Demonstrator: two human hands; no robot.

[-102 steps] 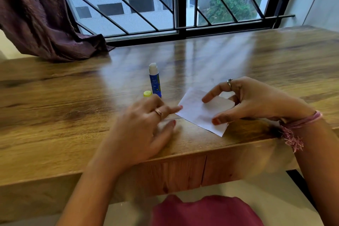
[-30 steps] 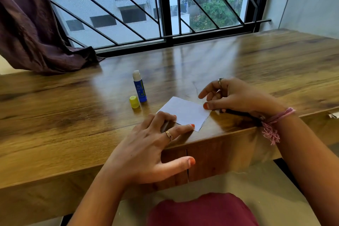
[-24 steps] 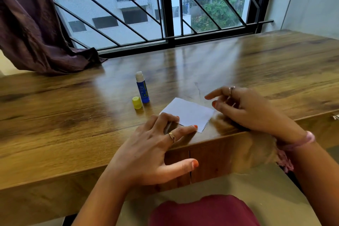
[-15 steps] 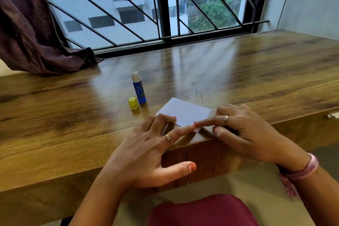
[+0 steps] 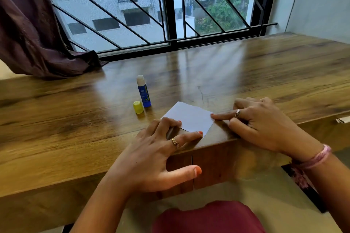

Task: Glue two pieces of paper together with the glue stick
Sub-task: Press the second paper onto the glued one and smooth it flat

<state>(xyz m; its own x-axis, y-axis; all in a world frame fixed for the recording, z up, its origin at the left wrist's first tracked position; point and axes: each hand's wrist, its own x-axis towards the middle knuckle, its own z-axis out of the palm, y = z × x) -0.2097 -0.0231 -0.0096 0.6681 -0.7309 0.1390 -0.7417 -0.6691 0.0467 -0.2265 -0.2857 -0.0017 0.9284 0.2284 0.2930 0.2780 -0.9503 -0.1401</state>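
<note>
Head view: small white rectangular paper lies flat near front edge of glossy wooden counter. Left hand, fingers spread and straight, presses paper's near-left edge; thumb hangs past counter edge. Right hand extends index fingertip onto paper's right corner, other fingers loosely bent, gripping nothing. Uncapped blue glue stick stands upright just beyond paper, small yellow cap beside it.

Left hand covers the paper at its near-left edge; the glue stick label is too small to read; the curtain runs off frame.
</note>
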